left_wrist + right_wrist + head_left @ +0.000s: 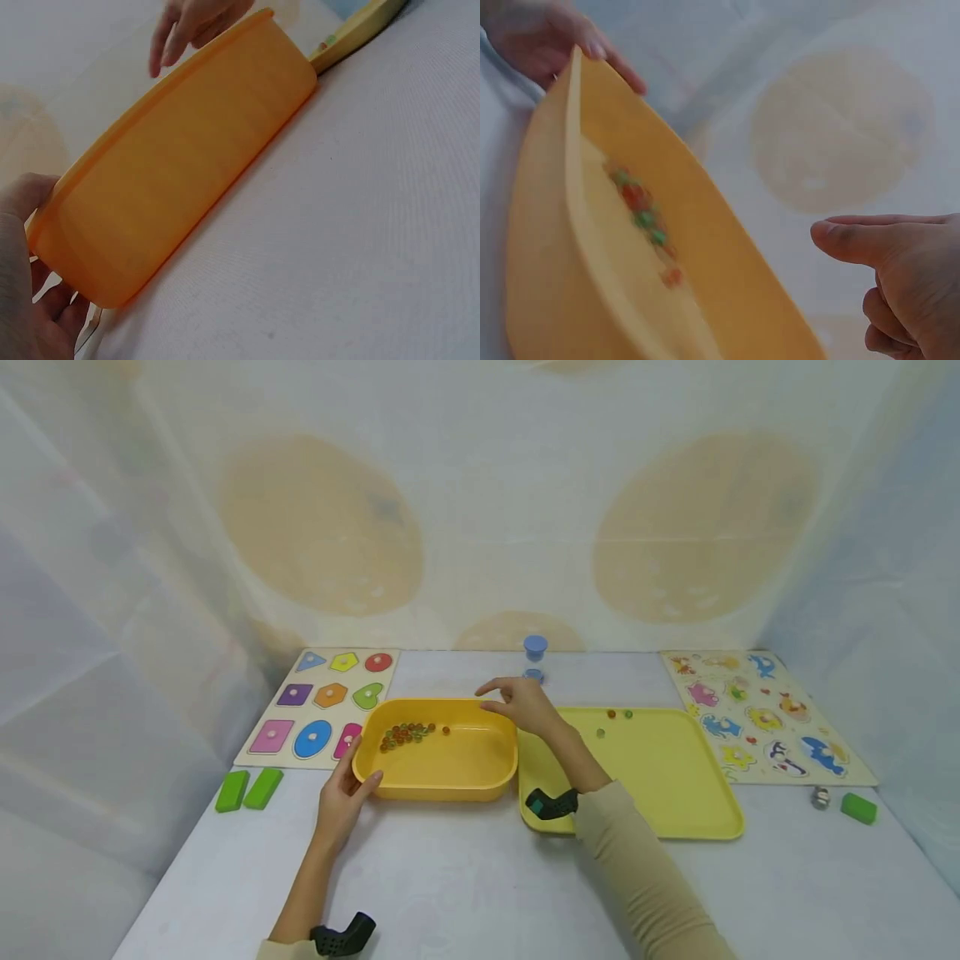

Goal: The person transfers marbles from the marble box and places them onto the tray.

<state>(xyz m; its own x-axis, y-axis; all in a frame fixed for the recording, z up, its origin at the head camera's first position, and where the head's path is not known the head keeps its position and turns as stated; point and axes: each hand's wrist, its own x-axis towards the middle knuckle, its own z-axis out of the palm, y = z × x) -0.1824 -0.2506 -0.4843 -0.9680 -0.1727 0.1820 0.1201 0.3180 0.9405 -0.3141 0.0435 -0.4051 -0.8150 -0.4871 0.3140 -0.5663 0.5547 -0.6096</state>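
Note:
An orange-yellow plastic bin [450, 768] stands on the table, with a cluster of orange and green glass marbles [405, 735] in its left part. My left hand [342, 802] grips the bin's left end, thumb at the rim and fingers against the outer wall, as the left wrist view also shows. Over the bin's right rim hovers my right hand [525, 704], index finger extended and thumb apart from it in the head view; nothing shows between them. To the right, a pale yellow tray [660, 785] carries three marbles [611, 714] near its far edge.
A shape puzzle board [330, 694] lies behind the bin at left, an animal puzzle board [765, 718] at right. Green blocks [262, 788] are at both sides, with a silvery object [821, 797] at right. A blue-ended object [535, 649] stands behind my right hand.

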